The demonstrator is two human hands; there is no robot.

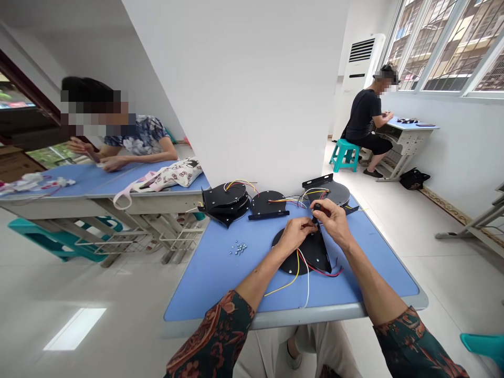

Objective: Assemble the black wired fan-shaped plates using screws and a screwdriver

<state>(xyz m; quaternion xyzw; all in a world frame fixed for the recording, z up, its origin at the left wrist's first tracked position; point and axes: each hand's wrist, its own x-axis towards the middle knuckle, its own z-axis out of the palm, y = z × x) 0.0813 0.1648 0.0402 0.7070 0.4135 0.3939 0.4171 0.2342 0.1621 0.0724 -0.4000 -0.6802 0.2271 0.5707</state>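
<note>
A black round plate with one straight flanged edge (291,265) lies on the blue table in front of me, with yellow, white, red and black wires (298,273) coming out of it. My right hand (334,223) is closed around a short screwdriver with a black handle (316,207), held upright over the plate's far edge. My left hand (295,234) rests on the plate, its fingertips pinched together beside the screwdriver's tip. Whatever those fingers hold is too small to see. Several small silver screws (239,248) lie loose to the left of the plate.
Along the table's far side sit a stack of black plates (226,202), a single plate (270,203) and more plates (328,191) with wires. A white wall (260,94) stands behind. Co-workers sit at a left table (79,178) with a cloth bag (173,173) and at a far-right desk (413,126).
</note>
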